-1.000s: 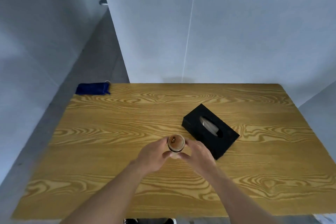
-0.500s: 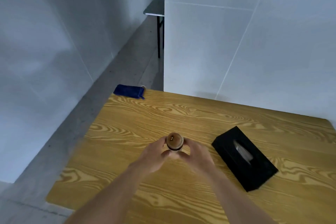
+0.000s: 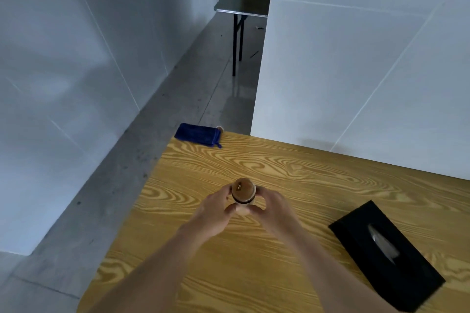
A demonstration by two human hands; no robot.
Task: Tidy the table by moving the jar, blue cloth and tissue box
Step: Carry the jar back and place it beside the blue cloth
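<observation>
A small jar (image 3: 243, 190) with a brown lid is gripped from both sides, my left hand (image 3: 216, 213) on its left and my right hand (image 3: 276, 211) on its right, over the wooden table (image 3: 292, 170). The blue cloth (image 3: 197, 134) lies folded at the table's far left corner. The black tissue box (image 3: 386, 256), with a tissue showing in its slot, lies at the right near the front.
White walls stand to the left and right behind the table. A grey floor strip runs along the table's left edge. A small dark side table (image 3: 243, 4) stands far back on that floor.
The view has swung to the left, and the jar, held in both hands, now sits further left on the table, away from the tissue box and closer to the cloth.
</observation>
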